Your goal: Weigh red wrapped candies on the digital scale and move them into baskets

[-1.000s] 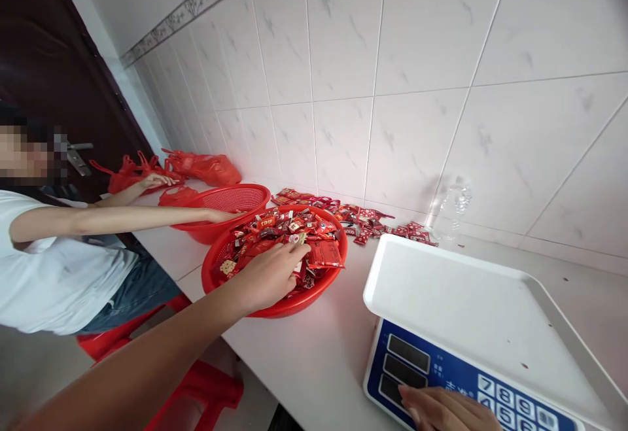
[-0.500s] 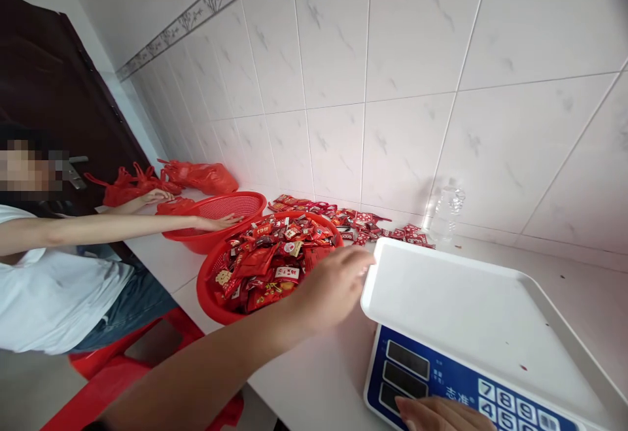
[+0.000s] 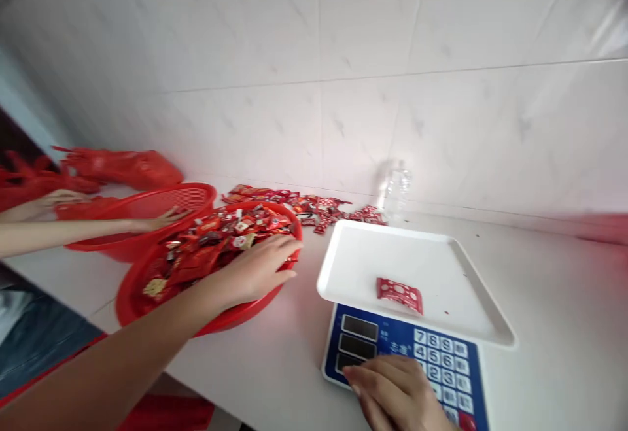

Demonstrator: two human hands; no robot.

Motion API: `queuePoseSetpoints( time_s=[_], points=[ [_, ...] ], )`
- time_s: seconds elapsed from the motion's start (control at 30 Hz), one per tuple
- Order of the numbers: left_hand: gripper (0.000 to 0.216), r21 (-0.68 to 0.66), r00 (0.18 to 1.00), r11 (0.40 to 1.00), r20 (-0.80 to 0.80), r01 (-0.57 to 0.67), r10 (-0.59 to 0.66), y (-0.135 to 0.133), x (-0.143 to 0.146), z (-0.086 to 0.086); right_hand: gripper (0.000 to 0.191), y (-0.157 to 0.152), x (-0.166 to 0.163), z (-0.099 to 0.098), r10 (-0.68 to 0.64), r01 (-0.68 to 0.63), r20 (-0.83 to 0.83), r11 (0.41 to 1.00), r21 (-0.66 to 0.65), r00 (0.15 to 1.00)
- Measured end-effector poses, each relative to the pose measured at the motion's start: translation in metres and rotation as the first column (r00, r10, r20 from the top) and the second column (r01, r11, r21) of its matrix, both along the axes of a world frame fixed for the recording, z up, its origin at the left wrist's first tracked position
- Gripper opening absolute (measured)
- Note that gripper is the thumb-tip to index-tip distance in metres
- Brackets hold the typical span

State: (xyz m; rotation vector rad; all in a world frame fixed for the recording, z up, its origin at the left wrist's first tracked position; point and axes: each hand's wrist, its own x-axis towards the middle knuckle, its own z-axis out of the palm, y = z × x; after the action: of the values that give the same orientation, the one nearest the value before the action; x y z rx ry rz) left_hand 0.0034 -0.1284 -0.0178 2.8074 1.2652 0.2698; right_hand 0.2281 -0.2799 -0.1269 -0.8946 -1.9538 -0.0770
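My left hand (image 3: 258, 269) reaches into a red basket (image 3: 128, 297) heaped with red wrapped sweets (image 3: 216, 238); its fingers lie spread on the pile near the right rim. One red packet (image 3: 400, 293) lies on the white tray (image 3: 353, 258) of a blue electronic scale (image 3: 458, 369). My right hand (image 3: 397, 395) rests on the scale's front panel beside the number keys, fingers curled down, holding nothing that I can see.
A second red basket (image 3: 147, 205) stands behind, with another person's hands (image 3: 161, 220) on it. Loose red sweets (image 3: 314, 205) lie along the tiled wall next to a clear plastic bottle (image 3: 395, 189). Red plastic bags (image 3: 122, 166) sit far left on the white counter (image 3: 564, 326).
My left hand went from the basket to the scale tray, left a red packet there, and is back on the sweets. The view swung right and blurred.
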Motion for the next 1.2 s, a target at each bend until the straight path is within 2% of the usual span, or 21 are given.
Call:
queuePoseSetpoints(
  time_s=[0.17,0.27,0.3,0.37,0.43,0.5,0.57,0.6,0.7,0.83,0.93,1.03,1.1,1.2],
  points=[
    [0.039,0.017,0.999,0.999,-0.027,-0.027,0.027,0.013,-0.014,-0.011,0.022,0.001,0.005,0.006,0.009,-0.009,-0.002,0.992,-0.124,1.0],
    [0.041,0.022,0.998,1.0,-0.058,-0.021,0.022,0.012,-0.018,-0.011,0.024,0.001,0.011,0.006,0.002,-0.002,-0.004,0.994,-0.106,1.0],
    [0.042,0.022,0.997,0.999,-0.065,-0.027,0.028,0.012,-0.02,-0.01,0.025,0.002,0.015,0.007,-0.032,0.031,-0.011,0.996,-0.081,0.999],
    [0.045,0.015,0.996,0.999,-0.073,-0.044,0.045,0.013,-0.026,-0.011,0.028,0.006,0.024,0.007,-0.179,0.179,-0.019,0.983,-0.035,0.984],
    [0.048,0.013,0.996,0.998,-0.072,-0.059,0.06,0.014,-0.03,-0.011,0.032,0.013,0.035,0.006,-0.385,0.385,0.038,0.923,-0.004,0.922],
    [0.05,0.016,0.995,0.997,-0.065,-0.081,0.082,0.015,-0.031,-0.008,0.038,0.02,0.044,0.001,-0.551,0.555,0.157,0.831,0.018,0.82],
    [0.052,0.038,0.989,0.99,-0.055,-0.132,0.134,0.016,-0.027,-0.003,0.043,0.025,0.049,-0.005,-0.621,0.64,0.276,0.768,0.026,0.734],
    [0.052,0.063,0.986,0.985,-0.046,-0.16,0.163,0.015,-0.024,0.0,0.043,0.026,0.05,-0.007,-0.626,0.655,0.317,0.756,0.021,0.712],
    [0.055,0.19,0.983,0.964,0.035,-0.186,0.182,0.009,-0.009,0.012,0.034,0.027,0.05,-0.011,-0.599,0.644,0.342,0.765,-0.024,0.724],
    [0.053,0.287,0.985,0.957,0.174,-0.033,-0.018,-0.009,0.022,0.018,0.023,0.026,0.048,-0.008,-0.555,0.583,0.241,0.811,-0.058,0.796],
    [0.049,0.269,0.947,0.96,0.281,0.081,-0.159,-0.022,0.047,0.008,0.021,0.024,0.049,-0.005,-0.503,0.522,0.171,0.848,-0.095,0.847],
    [0.046,0.211,0.879,0.959,0.397,0.191,-0.263,-0.028,0.068,-0.01,0.02,0.021,0.049,-0.004,-0.469,0.477,0.087,0.867,-0.146,0.879],
    [0.044,0.15,0.83,0.965,0.492,0.216,-0.262,-0.028,0.078,-0.022,0.02,0.018,0.048,-0.002,-0.454,0.448,0.016,0.873,-0.193,0.891],
    [0.042,0.04,0.773,0.98,0.608,0.197,-0.18,-0.025,0.09,-0.035,0.018,0.016,0.047,0.0,-0.423,0.391,-0.087,0.885,-0.252,0.902]
  ],
)
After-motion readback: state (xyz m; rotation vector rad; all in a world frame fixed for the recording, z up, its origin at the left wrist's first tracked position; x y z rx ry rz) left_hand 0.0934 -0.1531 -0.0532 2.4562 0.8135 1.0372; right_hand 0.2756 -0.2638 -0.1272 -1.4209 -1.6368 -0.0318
